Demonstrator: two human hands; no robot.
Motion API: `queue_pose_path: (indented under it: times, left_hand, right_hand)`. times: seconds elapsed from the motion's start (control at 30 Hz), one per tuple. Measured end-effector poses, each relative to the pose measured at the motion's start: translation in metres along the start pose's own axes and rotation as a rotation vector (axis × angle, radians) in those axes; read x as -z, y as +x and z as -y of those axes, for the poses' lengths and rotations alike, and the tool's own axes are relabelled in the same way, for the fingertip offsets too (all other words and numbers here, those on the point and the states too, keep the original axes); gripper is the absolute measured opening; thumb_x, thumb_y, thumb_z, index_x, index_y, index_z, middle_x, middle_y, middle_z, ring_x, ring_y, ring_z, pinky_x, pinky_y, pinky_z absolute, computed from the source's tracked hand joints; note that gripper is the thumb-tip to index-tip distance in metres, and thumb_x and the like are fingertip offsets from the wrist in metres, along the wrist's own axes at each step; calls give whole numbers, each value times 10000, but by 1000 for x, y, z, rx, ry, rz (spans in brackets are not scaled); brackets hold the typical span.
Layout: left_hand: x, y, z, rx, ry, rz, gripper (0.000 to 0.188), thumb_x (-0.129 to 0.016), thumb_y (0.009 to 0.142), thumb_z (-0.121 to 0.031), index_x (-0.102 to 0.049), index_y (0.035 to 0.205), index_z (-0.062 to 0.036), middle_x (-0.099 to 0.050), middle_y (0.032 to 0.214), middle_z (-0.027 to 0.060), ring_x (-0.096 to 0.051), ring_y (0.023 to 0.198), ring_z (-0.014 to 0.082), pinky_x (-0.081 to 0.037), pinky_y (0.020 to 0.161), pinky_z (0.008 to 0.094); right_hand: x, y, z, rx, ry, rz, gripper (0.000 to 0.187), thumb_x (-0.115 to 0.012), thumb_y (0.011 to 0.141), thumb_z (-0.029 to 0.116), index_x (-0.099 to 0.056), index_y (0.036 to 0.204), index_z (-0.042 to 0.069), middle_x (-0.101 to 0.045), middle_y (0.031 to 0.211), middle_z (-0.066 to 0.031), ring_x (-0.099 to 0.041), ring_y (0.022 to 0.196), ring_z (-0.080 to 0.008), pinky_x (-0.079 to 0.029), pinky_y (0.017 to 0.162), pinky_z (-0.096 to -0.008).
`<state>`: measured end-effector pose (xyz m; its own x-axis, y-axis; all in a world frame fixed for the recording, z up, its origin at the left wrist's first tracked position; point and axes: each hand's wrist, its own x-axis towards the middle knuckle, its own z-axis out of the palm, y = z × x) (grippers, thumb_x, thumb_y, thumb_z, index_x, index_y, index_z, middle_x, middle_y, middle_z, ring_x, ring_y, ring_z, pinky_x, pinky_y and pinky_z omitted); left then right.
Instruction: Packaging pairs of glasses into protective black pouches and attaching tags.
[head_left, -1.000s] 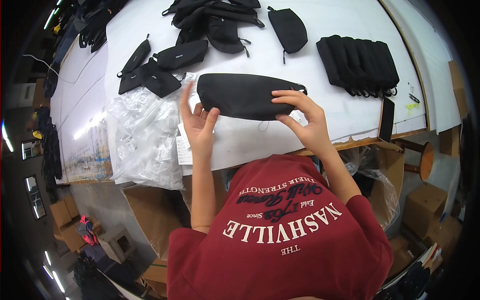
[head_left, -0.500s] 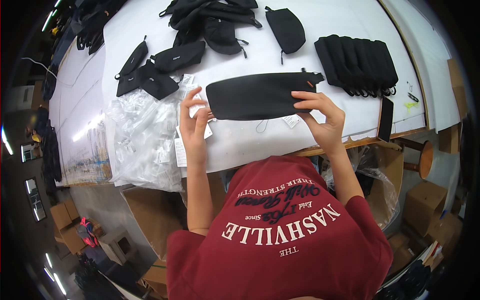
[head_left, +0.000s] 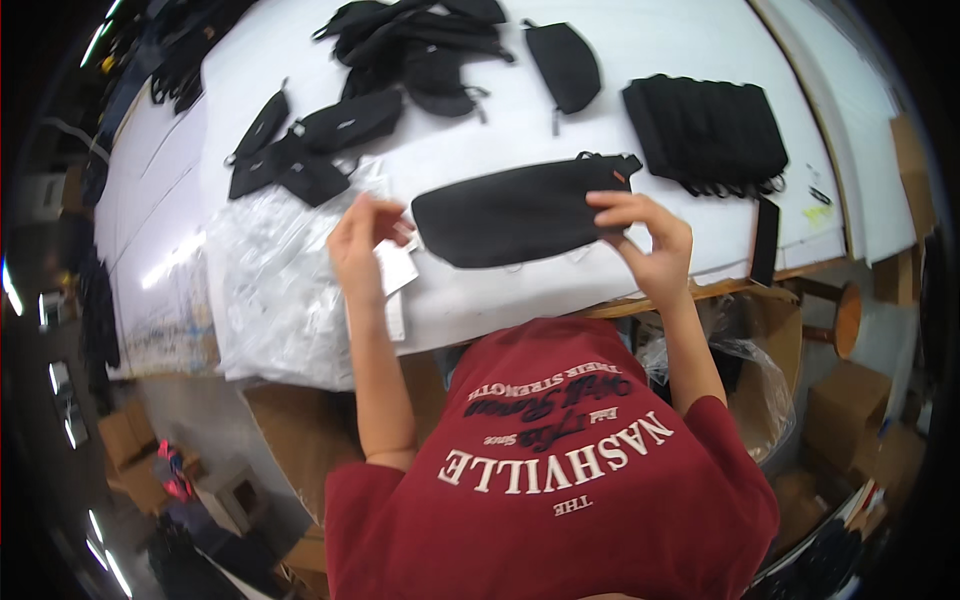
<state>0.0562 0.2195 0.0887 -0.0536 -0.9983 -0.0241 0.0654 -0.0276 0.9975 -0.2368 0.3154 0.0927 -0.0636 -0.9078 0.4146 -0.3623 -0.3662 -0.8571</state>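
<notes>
A long black zippered pouch (head_left: 510,215) with a small orange tab is held up over the white table. My right hand (head_left: 650,240) pinches it near its right end, thumb below and fingers above. Off the pouch's left end, my left hand (head_left: 362,245) has its fingers bent and apart, somewhat blurred, with no pouch in them. White paper tags (head_left: 398,268) lie right beside and partly behind that hand. Close by is a heap of clear plastic bags (head_left: 275,290).
Several small black pouches (head_left: 350,122) lie beyond my left hand, with a larger black heap (head_left: 420,45) behind. One pouch (head_left: 563,68) lies alone. A row of black pouches (head_left: 705,130) and a dark phone-like slab (head_left: 764,242) are at right. A wooden stool (head_left: 845,318) stands beside the table.
My left hand has let go of the pouch's left end and moved left toward the plastic bags. The pouch's left end has dipped slightly, while my right hand keeps its hold.
</notes>
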Motion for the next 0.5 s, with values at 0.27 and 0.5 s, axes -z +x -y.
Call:
queue_pose_path:
  times: [0.27, 0.5]
  left_hand:
    - [59, -29, 47, -109, 669, -176, 331, -543, 931, -267, -595, 1032, 44, -591, 1086, 159, -552, 980, 214, -441, 826, 351]
    - [93, -57, 93, 41, 1356, -204, 758, -688, 786, -435, -406, 1321, 22, -367, 1337, 212, -319, 1237, 388, -266, 1035, 481]
  right_hand:
    - [216, 46, -122, -164, 228, -941, 256, -698, 846, 170, -627, 1030, 8, -648, 910, -37, -604, 780, -94, -489, 659, -220]
    - [346, 14, -255, -679, 343, -1043, 282, -696, 838, 191, -591, 1048, 34, -611, 981, -99, -604, 712, -207, -494, 552, -263]
